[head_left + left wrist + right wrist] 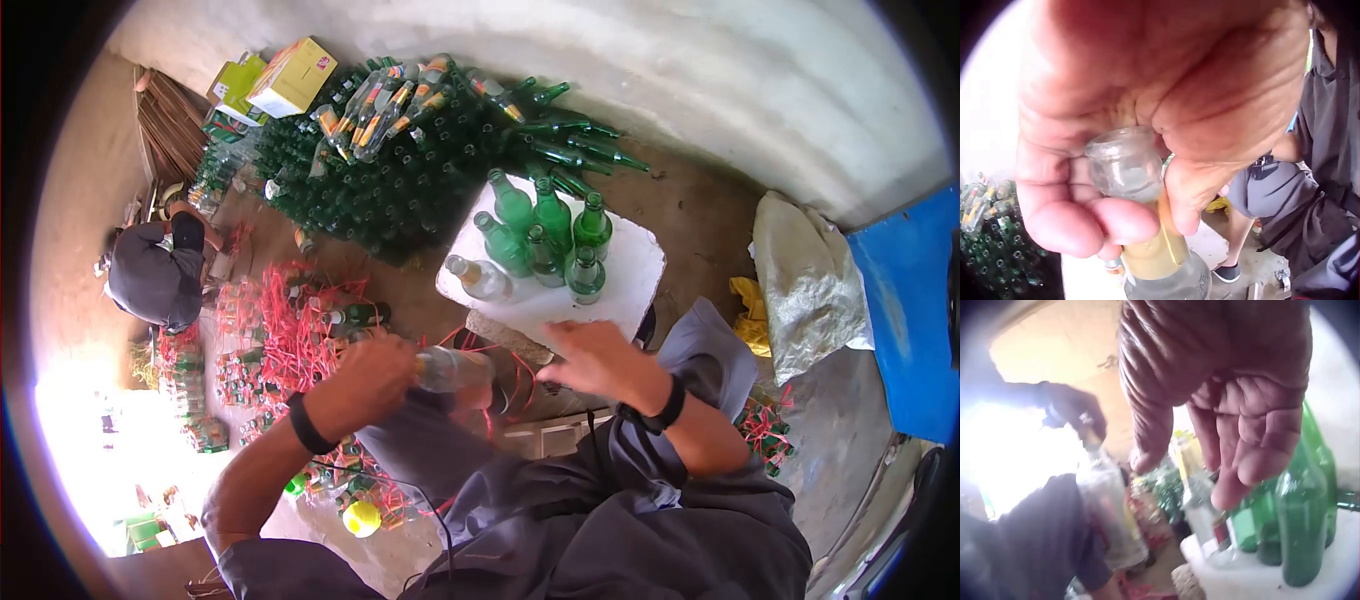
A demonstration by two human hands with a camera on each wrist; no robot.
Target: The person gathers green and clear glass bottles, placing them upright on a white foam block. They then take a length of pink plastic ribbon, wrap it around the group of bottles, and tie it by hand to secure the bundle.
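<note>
My left hand grips a clear glass bottle round its neck, the base pointing toward my right hand. In the left wrist view, thumb and fingers wrap the yellowish neck band just below the clear mouth. Loosely bent and holding nothing, my right hand hovers by the near edge of a white tabletop. On that top stand several green bottles and one clear bottle. The right wrist view shows this clear bottle just beyond my fingers.
A big mass of green bottles fills the floor by the wall. Bottles tied with red string lie to the left, where another person crouches. A pale sack and a blue panel stand at right.
</note>
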